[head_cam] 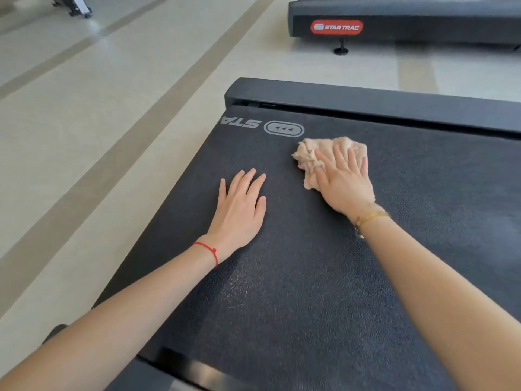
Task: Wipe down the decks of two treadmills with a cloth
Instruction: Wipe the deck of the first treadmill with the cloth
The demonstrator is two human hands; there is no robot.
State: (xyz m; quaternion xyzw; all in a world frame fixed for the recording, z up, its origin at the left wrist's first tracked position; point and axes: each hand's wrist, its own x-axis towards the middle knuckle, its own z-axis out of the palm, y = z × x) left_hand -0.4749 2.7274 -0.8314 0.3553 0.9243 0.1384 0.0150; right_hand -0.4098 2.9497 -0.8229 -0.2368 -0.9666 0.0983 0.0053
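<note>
A black textured treadmill deck [296, 277] fills the lower middle of the view, with a grey logo printed near its far end. A crumpled beige cloth [313, 153] lies on the deck just right of that logo. My right hand [344, 179] presses flat on the cloth with straight fingers, covering its near part. My left hand [239, 207] rests flat and spread on the bare belt to the left of the cloth, holding nothing. A second treadmill [408, 21] with a red Star Trac badge stands at the top right.
The deck's dark end rail [366, 103] crosses beyond the cloth. Pale tiled floor [98, 122] with tan stripes lies to the left and between the two machines. Another machine's wheeled base [76, 7] shows at the top left corner.
</note>
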